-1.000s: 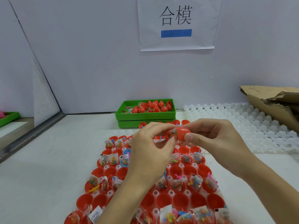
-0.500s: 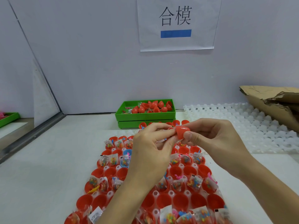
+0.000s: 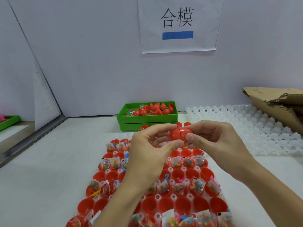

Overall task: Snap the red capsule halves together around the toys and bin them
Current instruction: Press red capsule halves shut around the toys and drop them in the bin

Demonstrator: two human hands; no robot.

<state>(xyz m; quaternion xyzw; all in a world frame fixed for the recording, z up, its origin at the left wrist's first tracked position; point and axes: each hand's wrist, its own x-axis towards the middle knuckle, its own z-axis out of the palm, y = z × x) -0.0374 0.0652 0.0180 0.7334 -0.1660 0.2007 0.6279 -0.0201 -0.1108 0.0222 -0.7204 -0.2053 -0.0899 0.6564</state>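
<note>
A red capsule (image 3: 179, 133) hangs in the air above the tray, its two halves pushed together with a thin seam showing. My left hand (image 3: 152, 153) pinches its left half between thumb and fingers. My right hand (image 3: 213, 145) pinches its right half the same way. Below them lies a white holder tray (image 3: 157, 196) with rows of open red capsule halves (image 3: 183, 205), several holding small bagged toys (image 3: 164, 188). A green bin (image 3: 147, 117) at the back holds several closed red capsules (image 3: 153, 109).
An empty white holder tray (image 3: 246, 131) lies to the right. Torn cardboard (image 3: 277, 105) sits at the far right. A second green bin (image 3: 9, 122) shows past a divider at the far left. A paper sign (image 3: 177, 23) hangs on the back wall.
The left half, which held a bagged toy, has been pushed into the right half, so the toy is now hidden inside. Both hands stayed in nearly the same place.
</note>
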